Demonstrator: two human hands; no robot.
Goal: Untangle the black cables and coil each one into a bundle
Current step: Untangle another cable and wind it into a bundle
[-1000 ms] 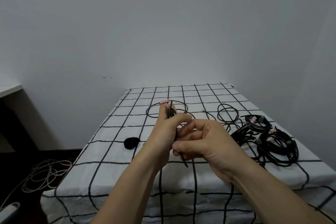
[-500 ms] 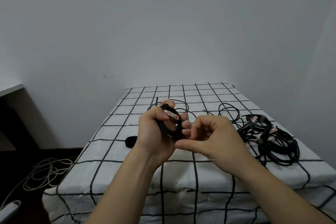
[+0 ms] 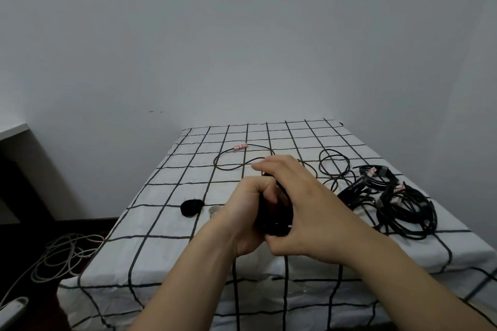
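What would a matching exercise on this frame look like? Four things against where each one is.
Things:
1. coiled black bundle
2. tangled black pile
3. white cables
4. small black round item

Places:
A. on the floor, at left
B. gripped by the left hand and right hand
C. on the checked cloth, right side
D. on the cloth, just left of the hands

Pairs: 1-B, 2-C, 3-A, 4-D
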